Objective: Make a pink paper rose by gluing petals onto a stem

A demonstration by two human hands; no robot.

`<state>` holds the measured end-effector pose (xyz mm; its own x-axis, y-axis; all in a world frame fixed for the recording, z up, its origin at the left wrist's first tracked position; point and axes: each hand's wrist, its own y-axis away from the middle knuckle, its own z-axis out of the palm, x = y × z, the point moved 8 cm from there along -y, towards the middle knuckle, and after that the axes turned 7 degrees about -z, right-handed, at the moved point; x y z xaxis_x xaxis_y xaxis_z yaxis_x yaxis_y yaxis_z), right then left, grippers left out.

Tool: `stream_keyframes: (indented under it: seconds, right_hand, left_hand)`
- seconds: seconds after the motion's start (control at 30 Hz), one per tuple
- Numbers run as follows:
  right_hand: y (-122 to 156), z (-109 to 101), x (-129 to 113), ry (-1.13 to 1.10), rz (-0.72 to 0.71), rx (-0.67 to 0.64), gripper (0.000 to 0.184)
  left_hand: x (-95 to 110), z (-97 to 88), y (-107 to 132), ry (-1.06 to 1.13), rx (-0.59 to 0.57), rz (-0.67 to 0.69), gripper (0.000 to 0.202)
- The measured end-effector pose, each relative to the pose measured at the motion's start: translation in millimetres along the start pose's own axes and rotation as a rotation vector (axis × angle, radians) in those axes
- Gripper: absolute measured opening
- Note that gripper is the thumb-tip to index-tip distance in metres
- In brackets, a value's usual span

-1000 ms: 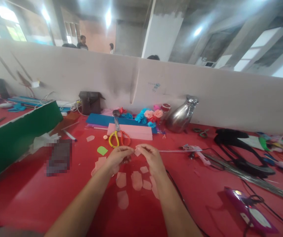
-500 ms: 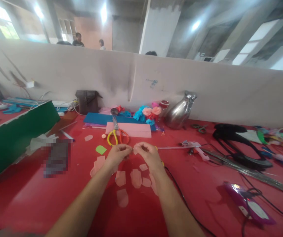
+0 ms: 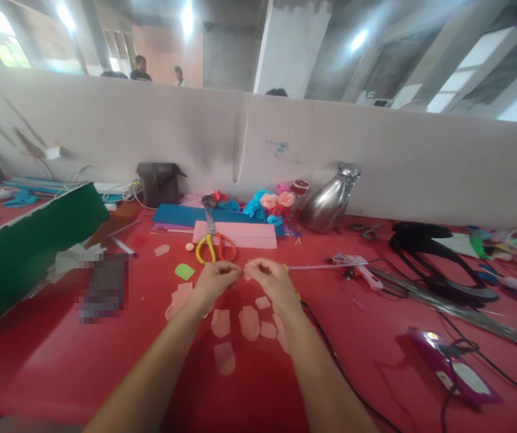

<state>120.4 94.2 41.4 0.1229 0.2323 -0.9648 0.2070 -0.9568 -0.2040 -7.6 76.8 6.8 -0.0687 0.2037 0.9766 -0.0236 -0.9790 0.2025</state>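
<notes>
My right hand [image 3: 272,281] pinches a small pink paper petal [image 3: 248,270] between thumb and fingertips. Close beside it on the left, my left hand [image 3: 215,284] is closed in a pinch, its fingertips almost meeting the petal; what they hold, if anything, is too small to tell. Several cut pink paper pieces [image 3: 250,323] lie on the red table below and between my wrists. A green paper petal [image 3: 185,272] rests left of my left hand. Just beyond that hand lie scissors [image 3: 213,242] with one yellow and one orange-red handle, their blades over folded pink paper [image 3: 256,235].
Paper flowers [image 3: 276,204], a tilted metal jug [image 3: 330,198] and a dark pouch [image 3: 159,183] stand along the partition. A pink glue gun [image 3: 366,275] and a purple corded device [image 3: 454,367] lie right, cables crossing the table. A green board [image 3: 37,258] stands left.
Both hands keep nearly the same pinch at the same spot, with the petal in the right fingertips. The camera view has shifted very slightly.
</notes>
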Motion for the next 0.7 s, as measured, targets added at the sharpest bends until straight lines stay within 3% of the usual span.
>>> stream_keyframes:
  seconds: [0.7]
  right_hand:
    - [-0.3,1.4,-0.3,-0.047,0.023,-0.011,0.012]
  left_hand:
    - [-4.3,-3.5,-2.1,0.034,0.022,-0.04,0.029]
